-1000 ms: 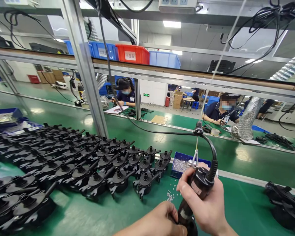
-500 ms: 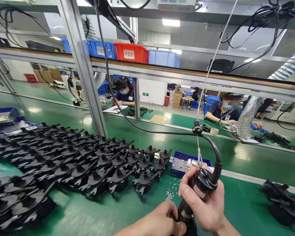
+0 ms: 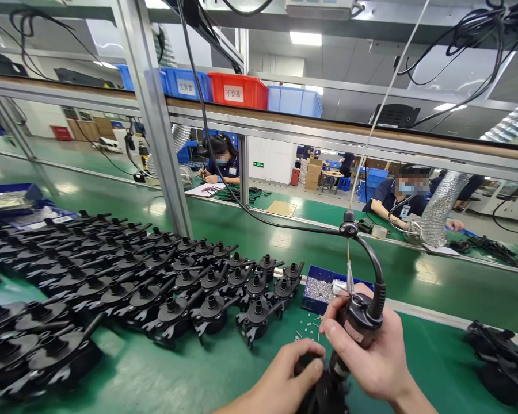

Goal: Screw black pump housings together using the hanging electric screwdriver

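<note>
My right hand (image 3: 377, 351) is wrapped around a black corded electric screwdriver (image 3: 362, 319), which points down at a black plastic part (image 3: 322, 397) near the lower edge. My left hand (image 3: 280, 374) grips that part from the left, thumb and fingers curled round its upper side. The screwdriver's tip and most of the part are hidden or cut off by the frame. Just beyond my hands, small nuts and screws (image 3: 306, 328) lie loose on the green bench. Behind them stands a blue bin (image 3: 315, 305) filled with small metal fasteners.
Rows of black plastic housings (image 3: 125, 287) cover the left of the bench. More black parts (image 3: 507, 362) lie at the right edge. A metal post (image 3: 155, 126) rises at left. The screwdriver's cable (image 3: 280, 223) loops across. Two people work at the opposite bench.
My left hand's fingers have risen from beside the screwdriver's lower end onto the part's upper side, and more of the part shows. The view has shifted slightly. The right hand keeps its hold.
</note>
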Tool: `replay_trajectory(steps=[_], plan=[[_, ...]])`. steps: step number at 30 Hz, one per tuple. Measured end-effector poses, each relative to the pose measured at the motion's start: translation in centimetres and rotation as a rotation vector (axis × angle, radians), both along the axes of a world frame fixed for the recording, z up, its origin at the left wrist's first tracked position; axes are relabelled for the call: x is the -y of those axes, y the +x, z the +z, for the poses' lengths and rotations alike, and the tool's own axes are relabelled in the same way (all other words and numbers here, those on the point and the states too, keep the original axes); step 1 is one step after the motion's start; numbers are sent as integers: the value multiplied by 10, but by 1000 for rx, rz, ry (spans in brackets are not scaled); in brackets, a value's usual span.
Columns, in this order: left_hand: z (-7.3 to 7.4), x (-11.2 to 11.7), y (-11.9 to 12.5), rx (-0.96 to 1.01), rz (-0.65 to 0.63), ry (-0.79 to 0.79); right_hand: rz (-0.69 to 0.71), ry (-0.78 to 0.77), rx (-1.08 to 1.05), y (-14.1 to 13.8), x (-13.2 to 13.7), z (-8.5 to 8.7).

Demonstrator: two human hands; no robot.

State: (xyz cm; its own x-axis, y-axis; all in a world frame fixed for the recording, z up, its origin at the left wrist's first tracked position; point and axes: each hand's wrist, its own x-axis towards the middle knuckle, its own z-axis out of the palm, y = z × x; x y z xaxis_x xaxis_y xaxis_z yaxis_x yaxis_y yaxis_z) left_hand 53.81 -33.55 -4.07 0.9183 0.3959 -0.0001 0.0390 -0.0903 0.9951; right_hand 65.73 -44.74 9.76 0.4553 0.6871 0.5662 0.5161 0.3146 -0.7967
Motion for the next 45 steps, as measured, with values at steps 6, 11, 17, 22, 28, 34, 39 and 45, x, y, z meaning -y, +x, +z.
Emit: replay_trajectory(steps=[6,11,17,22,28,34,39,45], plan=[[-4,-28,4,82,157,480,-87,-145,-34,-2,4,21],[-11,-22,5,-32,63,732,-142,-148,-3,-1,9,22],[-8,-19,11,-146,55,805,-213,145,-31,2,5,13],[-14,-21,17,-117,116,729,-150,125,-54,4,-15,0],[-27,-16,25,-134,125,773,-99,-41,-63,8,-17,-7],[-44,-20,32,-199,63,946,-187,67,-142,4,-1,4],[-32,-17,20,-81,34,578,-122,76,-235,-3,8,10],[-26,-12,22,-281,-133,-179,-72,24,-312,-7,0,0]])
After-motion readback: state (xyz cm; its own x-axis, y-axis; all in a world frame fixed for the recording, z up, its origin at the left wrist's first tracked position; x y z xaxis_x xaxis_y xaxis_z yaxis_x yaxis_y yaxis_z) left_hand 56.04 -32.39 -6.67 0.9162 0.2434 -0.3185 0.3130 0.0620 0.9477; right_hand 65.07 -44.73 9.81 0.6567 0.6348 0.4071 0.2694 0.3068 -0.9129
